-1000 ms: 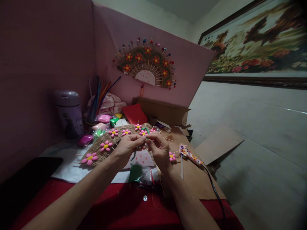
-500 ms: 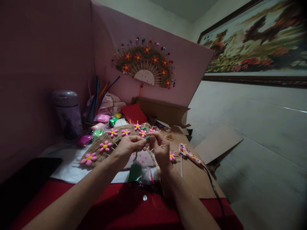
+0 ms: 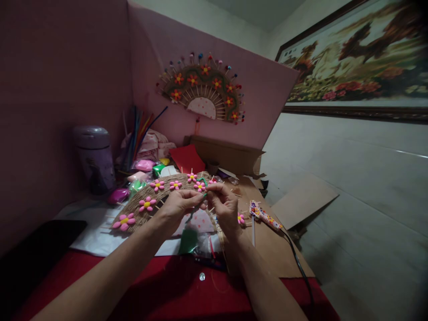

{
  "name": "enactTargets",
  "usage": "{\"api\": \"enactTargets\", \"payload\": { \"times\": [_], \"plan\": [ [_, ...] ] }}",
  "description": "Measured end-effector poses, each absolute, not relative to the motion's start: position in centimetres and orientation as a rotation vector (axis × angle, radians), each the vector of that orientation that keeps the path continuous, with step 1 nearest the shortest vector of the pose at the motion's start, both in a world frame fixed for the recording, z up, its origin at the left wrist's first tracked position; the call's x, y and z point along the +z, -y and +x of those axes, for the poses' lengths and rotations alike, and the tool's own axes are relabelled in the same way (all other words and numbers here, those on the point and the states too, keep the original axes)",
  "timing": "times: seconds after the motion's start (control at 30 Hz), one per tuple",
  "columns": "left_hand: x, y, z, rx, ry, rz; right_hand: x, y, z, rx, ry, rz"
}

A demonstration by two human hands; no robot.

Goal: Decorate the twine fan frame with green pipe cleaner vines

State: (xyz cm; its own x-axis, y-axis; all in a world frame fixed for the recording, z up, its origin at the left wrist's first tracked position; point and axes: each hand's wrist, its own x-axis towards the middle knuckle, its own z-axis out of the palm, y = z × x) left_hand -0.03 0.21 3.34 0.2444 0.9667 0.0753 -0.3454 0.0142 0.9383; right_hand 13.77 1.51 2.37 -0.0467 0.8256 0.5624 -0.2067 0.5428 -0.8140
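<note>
Much of the green strand (image 3: 205,195) was covered by the fingers pinching it, so only a small bit showed between them, and its ends were hard to make out. One green length curled over the far rim of the twine-wrapped fan (image 3: 160,195); another, dim one hung below the left hand (image 3: 182,205). Whether these were one piece could not be told. The hands also hid the fan's middle and much of its right side, and partly covered a pink flower (image 3: 240,218) beside the right hand (image 3: 224,207).

The strand was held above the fan, over the middle of the worktop (image 3: 150,285). Its hanging part pointed down toward the near edge, slightly aslant. The fan lay partly on a white sheet (image 3: 88,238), its long axis running from left to right, its arched rim toward the far edge and its dotted half-round (image 3: 202,221) toward the near one.

Each grip was closed to a thumb-and-finger pinch on the strand, the fingertips of both hands almost meeting. Half a second earlier, a broader patch of green had shown there. The fan and the glue gun (image 3: 267,217), near the right edge, had stayed put.
</note>
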Motion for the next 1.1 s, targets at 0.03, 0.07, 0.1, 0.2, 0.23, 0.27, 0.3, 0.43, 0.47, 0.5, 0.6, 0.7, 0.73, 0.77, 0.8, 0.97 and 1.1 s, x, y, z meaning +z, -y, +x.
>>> {"api": "enactTargets", "payload": {
  "times": [0.03,0.07,0.1,0.2,0.23,0.27,0.3,0.43,0.47,0.5,0.6,0.7,0.73,0.77,0.8,0.97,1.1],
  "plan": [
    [3.35,-0.20,-0.05,1.183,-0.742,1.085,2.34,-1.59,13.79,0.923,1.368,-0.573],
    [3.37,-0.17,-0.07,1.179,-0.738,1.090,2.34,-1.66,13.82,0.916,1.365,-0.561],
    [3.40,-0.13,-0.10,1.177,-0.738,1.093,2.37,-1.71,13.85,0.893,1.364,-0.550],
    [3.52,0.00,-0.16,1.166,-0.752,1.073,2.58,-1.77,13.95,0.785,1.387,-0.516],
    [3.55,0.03,-0.17,1.153,-0.757,1.070,2.65,-1.76,13.98,0.755,1.401,-0.506],
    [3.59,0.07,-0.17,1.137,-0.758,1.076,2.70,-1.75,14.00,0.732,1.417,-0.502],
    [3.61,0.09,-0.16,1.123,-0.754,1.090,2.70,-1.75,14.01,0.713,1.434,-0.505],
    [3.72,0.17,-0.03,1.122,-0.704,1.129,2.34,-1.92,14.10,0.676,1.470,-0.535],
    [3.75,0.18,0.01,1.138,-0.701,1.119,2.22,-1.98,14.15,0.686,1.466,-0.534],
    [3.78,0.18,0.04,1.154,-0.706,1.106,2.13,-2.02,14.21,0.703,1.456,-0.534],
    [3.88,0.17,0.09,1.191,-0.730,1.102,2.07,-1.97,14.35,0.777,1.428,-0.560],
    [3.84,0.12,0.09,1.208,-0.737,1.137,2.19,-1.78,14.36,0.814,1.454,-0.619],
    [3.78,0.08,0.09,1.214,-0.737,1.146,2.22,-1.73,14.34,0.814,1.463,-0.640],
    [3.69,0.05,0.08,1.217,-0.739,1.152,2.25,-1.70,14.32,0.809,1.465,-0.658],
    [3.59,0.00,0.05,1.216,-0.741,1.156,2.28,-1.70,14.30,0.804,1.460,-0.668],
    [3.22,-0.20,-0.13,1.192,-0.753,1.162,2.51,-1.80,14.32,0.747,1.461,-0.596],
    [3.48,-0.11,-0.10,1.209,-0.740,1.097,2.61,-1.70,14.29,0.780,1.486,-0.589]
  ]
}}
